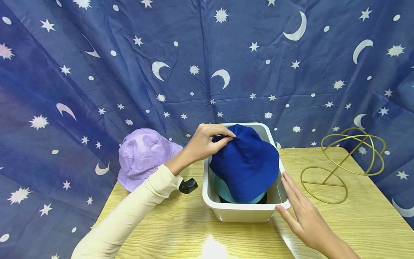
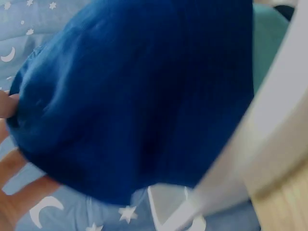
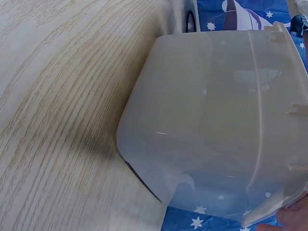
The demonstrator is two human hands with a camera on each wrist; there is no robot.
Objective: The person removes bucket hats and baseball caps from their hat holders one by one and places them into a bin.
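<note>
In the head view my left hand (image 1: 207, 142) pinches the crown of a dark blue bucket hat (image 1: 247, 165) between thumb and fingers. The hat hangs brim down in the mouth of a white plastic bin (image 1: 239, 214); its cloth fills much of the left wrist view. Under it a teal hat (image 1: 223, 189) shows in part, with something black below that. My right hand (image 1: 305, 212) rests at the bin's front right corner, fingers fairly straight along the side and thumb at the front rim. The bin's outer wall (image 3: 207, 120) fills the right wrist view.
A lilac bucket hat (image 1: 142, 154) sits on the wooden table (image 1: 168, 223) at the left, behind my left forearm. At the right stands a gold wire stand (image 1: 337, 167) with a round frame on top. A blue curtain (image 1: 194, 46) with moons and stars hangs behind.
</note>
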